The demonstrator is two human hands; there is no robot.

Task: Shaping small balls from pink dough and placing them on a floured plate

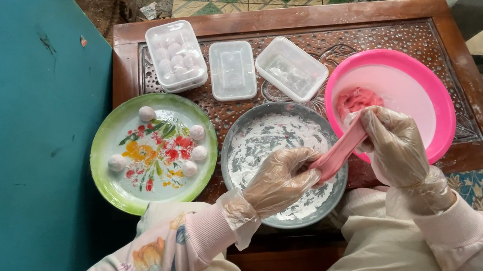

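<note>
Left of the grey floured plate (280,143), a flowered plate (153,150) is carrying five white balls (146,113). Over the grey plate, the gloved left hand (278,180) is pinching closed on a pink dough strip (338,152); the gloved right hand (395,143), just right, is gripping the strip's other end beside the pink bowl (413,69).

Carved wooden table (476,123), green floral plate (113,189), grey floured plate (235,136), pink bowl (435,97), three clear plastic containers (232,70)

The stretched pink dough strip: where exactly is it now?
The pink dough strip stretches between the left hand and right hand, above the floured grey plate, beside the pink bowl.
</note>
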